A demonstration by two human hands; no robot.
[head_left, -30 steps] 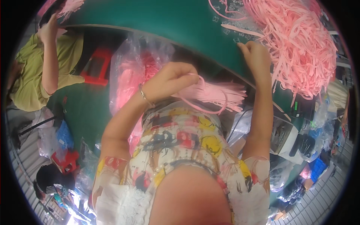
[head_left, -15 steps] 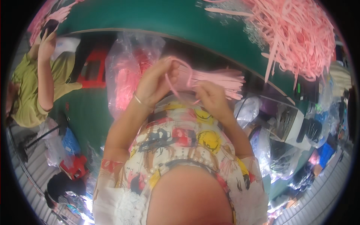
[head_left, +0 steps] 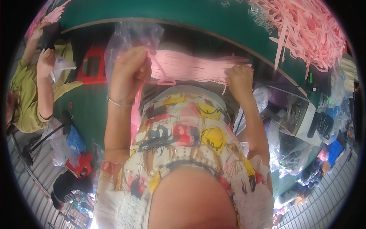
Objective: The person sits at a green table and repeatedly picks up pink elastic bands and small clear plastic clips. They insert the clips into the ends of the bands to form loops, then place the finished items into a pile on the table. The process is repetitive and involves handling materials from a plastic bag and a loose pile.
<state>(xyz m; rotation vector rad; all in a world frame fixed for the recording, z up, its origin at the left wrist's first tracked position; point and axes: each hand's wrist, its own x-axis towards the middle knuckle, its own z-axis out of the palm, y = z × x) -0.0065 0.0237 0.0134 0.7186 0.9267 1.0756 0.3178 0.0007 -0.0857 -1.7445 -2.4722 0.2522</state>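
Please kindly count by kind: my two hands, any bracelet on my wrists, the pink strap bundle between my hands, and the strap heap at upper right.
Hands: 2 (left hand, right hand)
Bracelet: 1
Pink strap bundle: 1
Pink strap heap: 1
Total: 5

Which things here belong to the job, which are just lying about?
In the job:
looped pink strap, in the left hand
pink strap bundle, right hand at its right end
pink strap heap on green table, likely

Lying about, apparently:
red plastic stool
blue bag
white-sided box
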